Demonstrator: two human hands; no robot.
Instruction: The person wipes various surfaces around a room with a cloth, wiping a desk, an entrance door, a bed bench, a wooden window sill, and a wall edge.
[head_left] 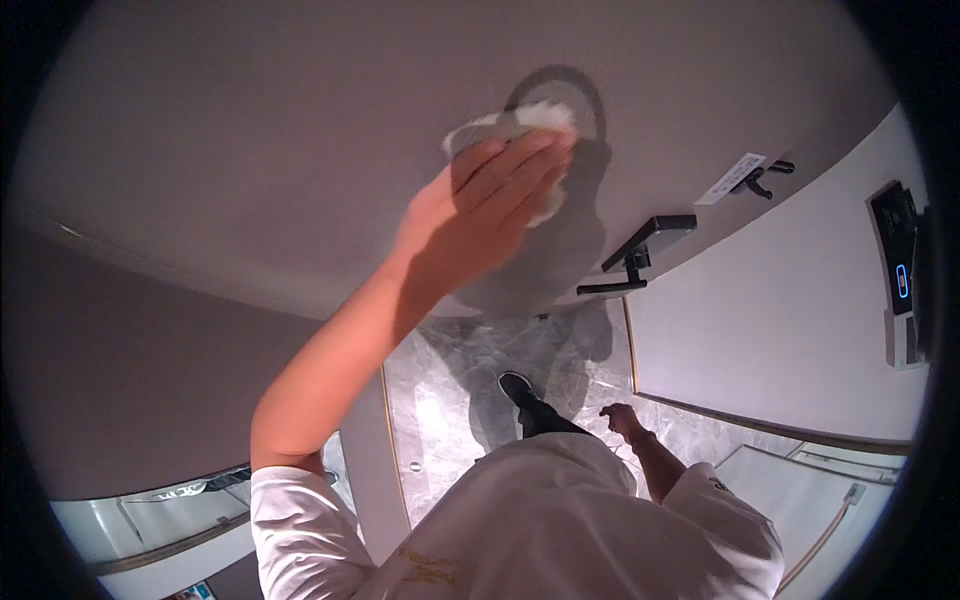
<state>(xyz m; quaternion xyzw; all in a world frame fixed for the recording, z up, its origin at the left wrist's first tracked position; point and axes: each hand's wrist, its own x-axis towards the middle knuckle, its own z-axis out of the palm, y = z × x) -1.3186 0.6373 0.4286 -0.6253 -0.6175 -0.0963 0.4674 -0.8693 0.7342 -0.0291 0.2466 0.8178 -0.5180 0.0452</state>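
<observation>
Your left hand point(480, 205) holds a white cloth point(545, 113) against the broad grey-brown door point(300, 130), with the palm side down on it and the fingers lying close together. The cloth's fluffy edges show past your fingertips and to one side of them (the part under your palm is hidden). A dark shadow spreads over the door around that hand.

Your right hand point(623, 422) hangs low beside you, near the front of your white T-shirt point(560, 500) and well apart from the door; it is too small in view to tell how far its fingers are closed. To the right of the cloth, the door carries a black lever handle point(612, 288), and farther along sits a pale label point(730, 178) beside a small dark fitting point(760, 183). Below, your dark shoe point(514, 384) stands on the grey marbled floor point(440, 400).
</observation>
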